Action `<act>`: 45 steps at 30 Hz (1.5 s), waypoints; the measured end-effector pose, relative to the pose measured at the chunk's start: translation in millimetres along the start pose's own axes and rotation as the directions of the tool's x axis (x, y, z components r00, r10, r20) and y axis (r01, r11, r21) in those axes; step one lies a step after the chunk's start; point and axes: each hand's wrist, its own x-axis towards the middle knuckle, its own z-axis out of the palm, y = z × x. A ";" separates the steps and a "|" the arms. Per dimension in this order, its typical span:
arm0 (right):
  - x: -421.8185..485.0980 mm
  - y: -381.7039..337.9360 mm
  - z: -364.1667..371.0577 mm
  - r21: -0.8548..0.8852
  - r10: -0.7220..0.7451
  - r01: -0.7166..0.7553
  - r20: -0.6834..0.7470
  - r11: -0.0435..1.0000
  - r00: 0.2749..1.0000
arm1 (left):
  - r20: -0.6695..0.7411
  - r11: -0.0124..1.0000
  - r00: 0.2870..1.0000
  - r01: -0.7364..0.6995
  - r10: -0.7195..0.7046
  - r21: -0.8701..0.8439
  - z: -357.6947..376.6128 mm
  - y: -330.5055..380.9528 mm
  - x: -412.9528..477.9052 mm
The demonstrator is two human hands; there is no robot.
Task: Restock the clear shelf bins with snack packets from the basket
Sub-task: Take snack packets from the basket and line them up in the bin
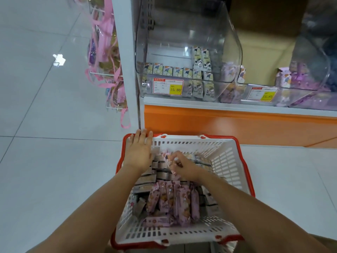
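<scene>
A white basket (228,161) with a red rim sits on the floor below the shelf. It holds several pink snack packets (171,201) near me and grey-brown packets (153,175) farther in. My left hand (138,150) rests flat over the basket's far left corner, fingers straight on the rim. My right hand (179,164) is inside the basket, fingers curled round a pink packet (166,155). Above, a clear shelf bin (187,52) holds a low layer of green-white packets (200,61). A second clear bin (310,70) to its right holds purple packets.
An orange base panel (237,125) runs under the white shelf edge, just beyond the basket. Price tags (168,86) hang on the bin fronts. A wire rack with pink ribboned bags (107,61) hangs on the shelf's left end. Grey tiled floor spreads left.
</scene>
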 end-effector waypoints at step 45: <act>-94.1 -83.5 -296.7 -0.126 -0.204 0.186 -0.843 0.974 0.497 | -0.555 0.903 0.756 -0.429 0.348 -0.018 -162.3 168.3 69.1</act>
